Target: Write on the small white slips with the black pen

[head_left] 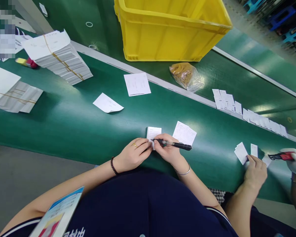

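Note:
A small pad of printed slips (154, 131) lies on the green table in front of me. My left hand (133, 154) grips its lower left edge, the fingers curled together against it. In my right hand (168, 150) is a black pen (179, 144), its tip on the slips and its back end pointing right. Just beyond that hand are some handwritten slips (184, 132), partly overlapping. Farther off on the table rest a curled sheet of paper (108, 103) and a flat square stack of sheets (137, 84).
Rubber-banded paper stacks (61, 59) stand at the left, near a yellow and red object (26, 62). Behind the table's ledge are a yellow crate (167, 36) and a bag of rubber bands (184, 75). At right, a co-worker's hands (256, 172) handle slips and a red-black tool (281, 156).

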Demonstrator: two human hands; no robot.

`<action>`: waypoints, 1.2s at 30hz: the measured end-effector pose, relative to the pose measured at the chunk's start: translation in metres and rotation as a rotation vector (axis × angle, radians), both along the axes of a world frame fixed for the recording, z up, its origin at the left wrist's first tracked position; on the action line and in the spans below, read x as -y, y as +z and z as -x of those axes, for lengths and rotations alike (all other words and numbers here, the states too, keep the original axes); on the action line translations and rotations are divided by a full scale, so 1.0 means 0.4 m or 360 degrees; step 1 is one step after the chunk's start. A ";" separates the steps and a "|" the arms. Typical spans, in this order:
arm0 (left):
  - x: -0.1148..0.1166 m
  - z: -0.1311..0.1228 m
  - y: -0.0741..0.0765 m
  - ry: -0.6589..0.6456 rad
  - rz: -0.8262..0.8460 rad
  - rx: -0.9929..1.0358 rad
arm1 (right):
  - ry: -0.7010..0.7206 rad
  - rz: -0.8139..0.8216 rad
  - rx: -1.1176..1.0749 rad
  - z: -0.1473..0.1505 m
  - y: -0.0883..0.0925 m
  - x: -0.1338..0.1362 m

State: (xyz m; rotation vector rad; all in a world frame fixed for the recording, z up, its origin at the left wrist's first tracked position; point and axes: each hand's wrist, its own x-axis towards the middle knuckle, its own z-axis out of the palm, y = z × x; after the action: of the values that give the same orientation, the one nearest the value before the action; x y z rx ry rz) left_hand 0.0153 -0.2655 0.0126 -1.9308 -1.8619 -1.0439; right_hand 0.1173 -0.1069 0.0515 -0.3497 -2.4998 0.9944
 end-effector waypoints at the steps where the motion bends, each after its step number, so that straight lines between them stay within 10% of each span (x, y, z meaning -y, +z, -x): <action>1: 0.000 0.000 0.001 -0.0001 -0.0002 -0.0003 | 0.0002 -0.0003 0.0002 0.000 0.000 0.000; 30: -0.002 0.003 0.010 -0.0004 0.0005 -0.0012 | -0.0153 0.0197 -0.0017 -0.011 -0.012 -0.018; 36: -0.002 0.003 0.009 0.0005 -0.0014 -0.0007 | -0.0150 -0.0157 0.0010 0.002 -0.022 -0.050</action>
State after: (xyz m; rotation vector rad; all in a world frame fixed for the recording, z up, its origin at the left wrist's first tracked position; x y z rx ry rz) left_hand 0.0141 -0.2648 0.0161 -1.9230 -1.8545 -1.0443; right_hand 0.1166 -0.0869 0.0428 -0.4364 -2.5019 0.8314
